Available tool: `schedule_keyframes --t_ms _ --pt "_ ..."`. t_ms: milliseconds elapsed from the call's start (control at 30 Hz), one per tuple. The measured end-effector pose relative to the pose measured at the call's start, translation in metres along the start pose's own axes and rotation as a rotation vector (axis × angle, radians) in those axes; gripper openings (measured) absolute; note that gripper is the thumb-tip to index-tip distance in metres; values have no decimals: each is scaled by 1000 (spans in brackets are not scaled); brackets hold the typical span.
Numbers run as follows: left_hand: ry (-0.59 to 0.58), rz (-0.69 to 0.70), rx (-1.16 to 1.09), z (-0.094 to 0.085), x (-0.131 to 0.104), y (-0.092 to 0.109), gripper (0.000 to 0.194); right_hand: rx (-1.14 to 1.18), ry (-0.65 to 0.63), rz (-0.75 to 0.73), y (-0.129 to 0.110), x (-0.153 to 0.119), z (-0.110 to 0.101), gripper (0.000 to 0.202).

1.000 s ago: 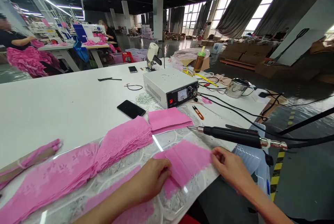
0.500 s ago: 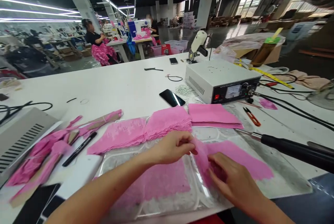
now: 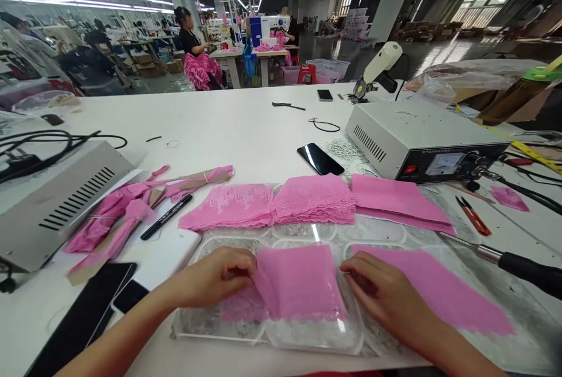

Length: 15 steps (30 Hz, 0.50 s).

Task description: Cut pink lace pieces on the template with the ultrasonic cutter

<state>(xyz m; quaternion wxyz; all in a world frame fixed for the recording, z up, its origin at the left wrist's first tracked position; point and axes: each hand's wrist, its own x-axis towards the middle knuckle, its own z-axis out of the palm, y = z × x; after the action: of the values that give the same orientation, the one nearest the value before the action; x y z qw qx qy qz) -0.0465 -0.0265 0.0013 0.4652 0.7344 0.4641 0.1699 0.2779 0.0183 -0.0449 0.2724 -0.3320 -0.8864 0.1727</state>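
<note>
My left hand (image 3: 230, 274) is closed in a pinch on the left edge of a pink fabric piece (image 3: 302, 283), which lies over a clear ribbed plastic sheet. Just off that piece's right edge is my right hand (image 3: 373, 283), thumb and fingertips pressed together; whatever is between them is too small to make out. Another pink piece (image 3: 439, 289) lies flat on the right, partly behind my right hand. Behind the hands are a lace piece stack (image 3: 232, 207), a thicker scalloped stack (image 3: 314, 198) and a plain pink stack (image 3: 399, 201).
A grey box with a dial (image 3: 425, 137) stands at the back right, near orange snips (image 3: 474, 216) and a black-handled tool (image 3: 527, 271). Phones (image 3: 320, 158), a marker (image 3: 167, 217), pink straps (image 3: 109, 219) and a vented box (image 3: 65, 201) are also there. People sit beyond the table.
My left hand has moved left with the fabric edge, and the piece now lies flatter between my hands. My right hand has come off the fabric. The view has turned left.
</note>
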Motion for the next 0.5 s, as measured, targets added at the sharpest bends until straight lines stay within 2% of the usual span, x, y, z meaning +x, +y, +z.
schedule_keyframes --t_ms 100,233,400,500 --pt "11 18 36 1 -2 -2 18 16 -110 45 0 0 -8 17" --pt "5 13 66 0 -2 -2 23 25 -205 2 -12 -5 -7 16" --pt "-35 -90 98 2 0 2 3 -62 -209 14 -14 -11 -4 19" --pt "-12 -86 175 5 1 3 12 -64 -207 37 -14 -13 -7 21"
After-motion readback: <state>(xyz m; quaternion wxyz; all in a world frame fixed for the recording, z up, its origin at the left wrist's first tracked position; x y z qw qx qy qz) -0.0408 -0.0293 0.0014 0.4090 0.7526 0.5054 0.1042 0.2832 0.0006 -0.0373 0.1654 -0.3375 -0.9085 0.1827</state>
